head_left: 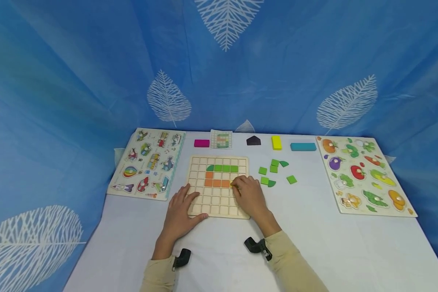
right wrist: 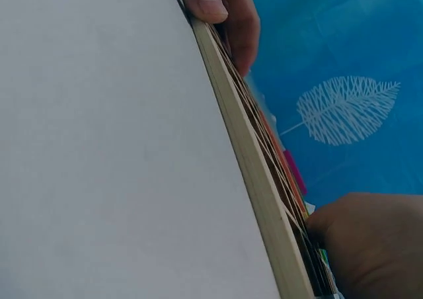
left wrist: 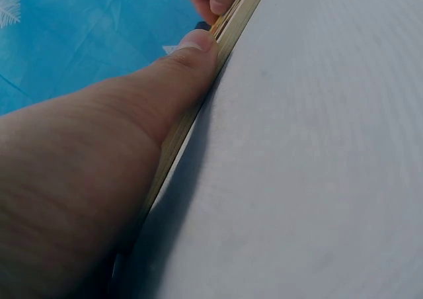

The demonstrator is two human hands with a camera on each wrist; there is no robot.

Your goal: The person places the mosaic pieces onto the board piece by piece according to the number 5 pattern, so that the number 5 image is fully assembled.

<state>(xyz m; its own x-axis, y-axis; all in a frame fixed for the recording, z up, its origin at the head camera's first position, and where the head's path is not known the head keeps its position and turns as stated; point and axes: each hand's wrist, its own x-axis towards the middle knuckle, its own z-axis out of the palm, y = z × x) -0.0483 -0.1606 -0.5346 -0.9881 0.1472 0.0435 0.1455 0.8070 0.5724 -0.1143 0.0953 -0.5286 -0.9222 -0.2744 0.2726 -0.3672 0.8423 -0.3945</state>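
Observation:
A square wooden grid board (head_left: 219,200) lies on the white table. In it sit a dark green quarter-round tile (head_left: 210,168), a row of green square tiles (head_left: 225,168) and several orange square tiles (head_left: 217,183). My left hand (head_left: 179,215) rests on the board's lower left corner with fingers spread, its thumb (left wrist: 192,44) along the near edge in the left wrist view. At the right end of the orange row, my right hand (head_left: 251,196) pinches a small yellow tile (head_left: 232,184), mostly hidden by its fingertips. The right wrist view also shows the right hand (right wrist: 373,246) low at the board's edge.
Loose green tiles (head_left: 273,168) lie right of the board. Behind it are a pattern card (head_left: 221,140), a magenta block (head_left: 202,143), a black block (head_left: 253,140), a yellow block (head_left: 276,142) and a teal block (head_left: 303,147). Picture puzzles flank them: vehicles (head_left: 136,192), vegetables (head_left: 350,162).

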